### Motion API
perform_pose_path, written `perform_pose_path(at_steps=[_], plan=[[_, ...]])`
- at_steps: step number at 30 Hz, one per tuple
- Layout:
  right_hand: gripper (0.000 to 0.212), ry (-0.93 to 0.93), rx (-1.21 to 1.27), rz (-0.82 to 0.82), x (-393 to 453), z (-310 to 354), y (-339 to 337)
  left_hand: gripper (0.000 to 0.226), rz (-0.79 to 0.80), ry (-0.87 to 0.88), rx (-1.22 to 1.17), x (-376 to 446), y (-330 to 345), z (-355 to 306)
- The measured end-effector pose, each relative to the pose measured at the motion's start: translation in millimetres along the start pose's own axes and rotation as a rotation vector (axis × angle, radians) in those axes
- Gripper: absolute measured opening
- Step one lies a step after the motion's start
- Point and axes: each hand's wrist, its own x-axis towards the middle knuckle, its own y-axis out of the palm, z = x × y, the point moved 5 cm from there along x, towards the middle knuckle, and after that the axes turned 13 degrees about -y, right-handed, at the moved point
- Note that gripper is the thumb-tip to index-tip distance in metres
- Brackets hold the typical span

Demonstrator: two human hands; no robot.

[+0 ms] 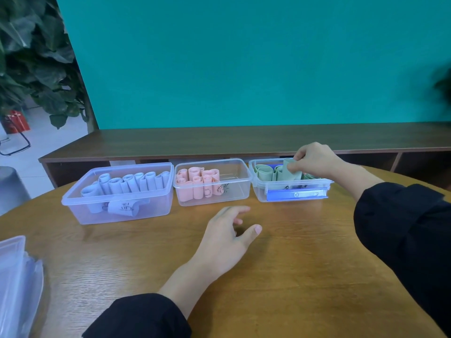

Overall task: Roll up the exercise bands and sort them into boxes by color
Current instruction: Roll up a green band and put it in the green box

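- The round wooden worktop point(280, 276) carries three clear plastic boxes in a row along its far edge, from about ten o'clock to about two o'clock of the left hand.
- The right hand point(314, 159), at one o'clock, pinches a rolled sage-green exercise band point(291, 172) between thumb and curled fingers, holding it upright at the rim of the right clear plastic box with a blue clip strip on its front wall point(296, 194).
- That box already holds several other rolled green bands point(264, 172), standing on end to the nine o'clock side of the held roll.
- The left hand point(228, 236) lies low over the worktop near the middle, fingers relaxed and spread, thumb out to three o'clock, holding nothing; whether the palm touches the wood I cannot tell.
- The middle clear plastic box point(240, 189), at twelve o'clock of the left hand, holds rolled salmon-pink bands point(199, 182) bunched in its left half.
- The left, larger clear plastic box point(73, 198), at ten o'clock, holds pale lavender-blue rolled bands point(131, 182) in a row, with one more roll lying at its near wall.
- Both forearms wear black sleeves point(400, 225).
- A stack of clear plastic lids point(17, 284) sits at the worktop's eight o'clock edge.
- Behind the boxes runs a dark wooden low shelf point(219, 140) beneath a teal wall point(244, 57), with a leafy green plant point(31, 57) at eleven o'clock.
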Motion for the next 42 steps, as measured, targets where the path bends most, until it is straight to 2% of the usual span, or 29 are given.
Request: perform_pose_path(at_steps=[4, 6, 9, 10, 13, 19, 22, 24, 27, 29, 34, 37, 42], plan=[[0.035, 0.039, -0.069, 0.097, 3, -6, 5, 0.049, -0.009, 0.016, 0.006, 1, 2, 1], [0.036, 0.054, -0.131, 0.092, 4, -10, 4, 0.048, -0.017, 0.025, 0.003, 2, 3, 2], [0.016, 0.082, -0.230, 0.102, 2, -12, 2, 0.047, -0.020, 0.033, 0.011, 2, 3, 2], [0.015, 0.099, -0.249, 0.122, 1, -13, 2, 0.047, -0.020, 0.037, 0.014, 2, 3, 3], [0.031, 0.111, -0.264, 0.135, 1, -16, 2, 0.047, -0.029, 0.049, 0.019, 3, 4, 4], [0.032, 0.102, -0.226, 0.140, 0, -14, 3, 0.049, -0.010, 0.027, 0.046, 2, 3, 2], [0.046, 0.055, -0.163, 0.024, -5, -17, -5, 0.049, -0.002, 0.001, 0.046, 1, 2, 2], [0.035, 0.020, -0.127, -0.066, -16, -21, -16, 0.049, -0.003, -0.016, 0.050, 1, 0, 1], [0.022, 0.015, -0.100, -0.206, -39, -45, -40, 0.047, -0.009, -0.028, 0.065, 0, -1, 1], [0.025, 0.072, -0.127, -0.253, -58, -73, -53, 0.047, -0.023, -0.030, 0.067, 1, -1, 2], [0.055, 0.302, -0.252, -0.119, -106, -145, -51, 0.042, -0.048, -0.051, 0.074, 2, -1, 5], [0.064, 0.327, -0.248, -0.019, -120, -172, -36, 0.037, -0.076, -0.052, 0.017, 1, -1, 6], [0.042, 0.310, -0.239, -0.167, -119, -189, -30, 0.035, -0.082, -0.065, 0.009, 4, -1, 9]])
